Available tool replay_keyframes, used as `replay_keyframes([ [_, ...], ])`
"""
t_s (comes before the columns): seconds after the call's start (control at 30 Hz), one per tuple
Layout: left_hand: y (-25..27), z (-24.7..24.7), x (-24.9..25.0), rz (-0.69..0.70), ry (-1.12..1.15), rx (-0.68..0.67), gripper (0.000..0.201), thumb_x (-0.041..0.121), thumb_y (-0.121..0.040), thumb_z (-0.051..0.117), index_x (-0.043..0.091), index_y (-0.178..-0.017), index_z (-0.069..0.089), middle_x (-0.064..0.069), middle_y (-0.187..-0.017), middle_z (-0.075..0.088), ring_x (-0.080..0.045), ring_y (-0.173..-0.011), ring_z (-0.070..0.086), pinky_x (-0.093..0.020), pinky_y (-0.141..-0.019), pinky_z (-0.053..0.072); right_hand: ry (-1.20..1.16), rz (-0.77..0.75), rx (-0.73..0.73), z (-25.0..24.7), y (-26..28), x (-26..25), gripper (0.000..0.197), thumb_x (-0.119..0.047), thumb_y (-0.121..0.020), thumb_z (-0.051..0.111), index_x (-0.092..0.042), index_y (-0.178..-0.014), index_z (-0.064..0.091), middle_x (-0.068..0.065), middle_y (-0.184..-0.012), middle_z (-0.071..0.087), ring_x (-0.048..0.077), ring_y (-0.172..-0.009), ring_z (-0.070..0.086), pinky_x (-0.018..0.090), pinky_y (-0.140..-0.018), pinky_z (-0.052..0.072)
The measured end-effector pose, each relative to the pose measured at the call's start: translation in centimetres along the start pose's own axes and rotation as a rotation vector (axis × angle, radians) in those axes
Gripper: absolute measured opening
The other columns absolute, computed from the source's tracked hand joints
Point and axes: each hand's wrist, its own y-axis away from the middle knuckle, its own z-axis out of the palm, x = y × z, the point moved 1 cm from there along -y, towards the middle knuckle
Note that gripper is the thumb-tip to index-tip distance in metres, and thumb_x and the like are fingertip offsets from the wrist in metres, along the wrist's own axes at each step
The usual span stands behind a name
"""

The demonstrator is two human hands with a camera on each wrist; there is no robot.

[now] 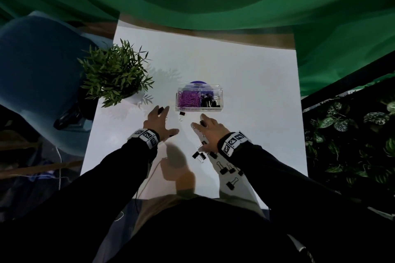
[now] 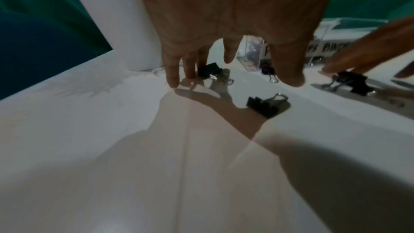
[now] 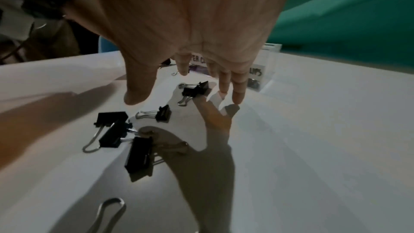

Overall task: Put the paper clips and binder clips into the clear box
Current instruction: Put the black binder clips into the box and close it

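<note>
The clear box [image 1: 198,97] stands mid-table, with purple paper clips [image 1: 189,99] in its left part and black binder clips [image 1: 208,100] in its right. My left hand [image 1: 158,120] hovers open, fingers spread, just left of the box. One binder clip [image 2: 209,71] lies by its fingertips and another [image 2: 266,105] below the thumb. A single clip [image 1: 182,115] lies in front of the box. My right hand [image 1: 208,131] is spread open over a clip [image 3: 196,89], holding nothing. Several loose binder clips [image 1: 223,170] lie beside my right wrist.
A potted plant [image 1: 116,72] in a white pot [image 2: 121,29] stands at the table's left edge, close to my left hand. A blue chair [image 1: 36,70] sits beyond that edge. Green curtain hangs behind. A purple round object [image 1: 197,82] lies behind the box.
</note>
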Motion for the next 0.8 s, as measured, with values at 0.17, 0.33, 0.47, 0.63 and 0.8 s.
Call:
replay_keyframes([
  [0.17,1.7,1.8,0.5,0.153,-0.09,0.04,0.072,0.025,-0.068,0.079,0.022,-0.132,0.044,-0.014,-0.138,0.035,-0.038,-0.12,0.039,-0.049,-0.093,0.048,0.116,-0.018,-0.016,0.2,-0.4,-1.5,0.069,-0.018,-0.075,0.074,-0.021,-0.136,0.04,0.013,-0.14,0.032,0.036,-0.124,0.035,0.047,-0.095,0.046],
  [0.33,2.6,3.5,0.7,0.144,0.089,0.067,0.036,0.006,-0.074,0.069,0.02,-0.102,0.051,-0.012,-0.109,0.039,-0.031,-0.091,0.049,-0.046,-0.081,0.051,0.0,0.053,0.019,2.0,0.5,-2.0,0.049,-0.012,-0.085,0.057,-0.022,-0.13,0.043,0.018,-0.125,0.036,0.04,-0.104,0.048,0.047,-0.08,0.048],
  [0.47,2.5,3.0,1.1,0.098,0.122,-0.011,0.03,0.009,-0.074,0.066,0.022,-0.092,0.046,-0.013,-0.107,0.036,-0.029,-0.066,0.054,-0.039,-0.071,0.054,-0.082,0.126,0.084,2.3,1.1,-2.3,0.026,-0.026,-0.092,0.046,-0.025,-0.118,0.045,0.015,-0.117,0.037,0.036,-0.085,0.054,0.042,-0.072,0.044],
  [0.63,3.5,2.9,2.1,0.13,0.09,-0.08,0.027,0.01,-0.076,0.059,0.026,-0.085,0.039,-0.006,-0.1,0.034,-0.032,-0.066,0.058,-0.037,-0.069,0.051,-0.038,0.117,0.037,2.3,1.4,-2.2,0.046,-0.019,-0.079,0.061,-0.026,-0.121,0.042,0.014,-0.115,0.039,0.037,-0.082,0.059,0.039,-0.067,0.043],
  [0.8,3.6,3.3,2.7,0.129,0.057,-0.097,0.024,0.008,-0.078,0.051,0.023,-0.091,0.04,-0.008,-0.094,0.041,-0.032,-0.071,0.053,-0.033,-0.067,0.041,-0.023,0.1,-0.05,1.8,1.7,-1.6,0.051,-0.018,-0.083,0.059,-0.02,-0.13,0.038,0.014,-0.117,0.048,0.039,-0.095,0.063,0.041,-0.077,0.048],
])
